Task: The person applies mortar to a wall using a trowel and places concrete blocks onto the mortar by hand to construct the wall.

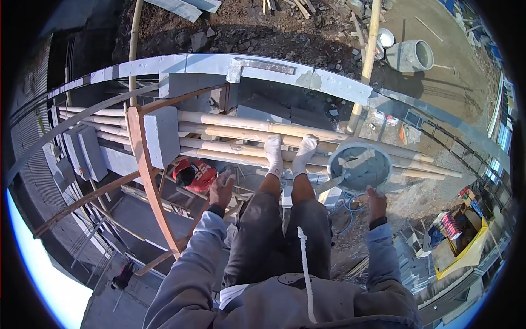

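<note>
My left hand [221,189] is raised on the left of my knees, fingers apart and slightly bent, with nothing visible in it. Below it shows a person's red cap [203,175]. On the right, my right hand [376,204] is at the near rim of a round bucket [388,164], its fingers closed at the edge. Grey wet mortar [370,174] fills the bucket. A mortar-smeared trowel [357,159] lies in it, and a handle-like piece sticks out at the left rim.
My socked feet [273,149] stand on bamboo poles [235,119]. Ahead runs a light block wall [208,64] with a grey L-shaped tool [263,67] on top. A wooden frame [143,159] rises at left. The ground lies far below, with a mortar-stained drum [402,56].
</note>
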The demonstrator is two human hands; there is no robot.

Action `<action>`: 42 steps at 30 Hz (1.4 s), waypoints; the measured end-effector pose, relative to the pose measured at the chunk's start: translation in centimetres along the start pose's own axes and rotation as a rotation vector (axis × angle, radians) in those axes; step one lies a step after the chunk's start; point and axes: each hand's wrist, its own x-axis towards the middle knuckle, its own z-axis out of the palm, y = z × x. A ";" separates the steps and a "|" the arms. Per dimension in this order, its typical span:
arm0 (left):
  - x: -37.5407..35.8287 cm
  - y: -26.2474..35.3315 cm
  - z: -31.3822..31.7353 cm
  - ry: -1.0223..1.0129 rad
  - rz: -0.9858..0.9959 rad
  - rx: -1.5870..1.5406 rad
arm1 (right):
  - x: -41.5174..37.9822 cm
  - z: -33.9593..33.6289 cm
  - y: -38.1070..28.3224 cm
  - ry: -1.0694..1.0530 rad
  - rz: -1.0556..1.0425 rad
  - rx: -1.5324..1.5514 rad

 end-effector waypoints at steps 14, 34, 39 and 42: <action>-4.7 0.7 3.6 0.168 -0.023 -0.342 | -11.7 25.4 -4.8 -0.394 -0.945 -0.633; 5.1 -6.3 -1.1 0.098 -0.001 -0.290 | -12.9 43.4 -5.8 -0.862 -0.665 -0.767; 6.7 -3.2 -1.7 0.121 0.078 -0.250 | -10.3 43.7 -7.0 -0.904 -0.761 -0.862; 7.7 -3.8 -1.8 0.101 0.101 -0.133 | -8.8 42.1 -7.1 -0.884 -0.725 -0.767</action>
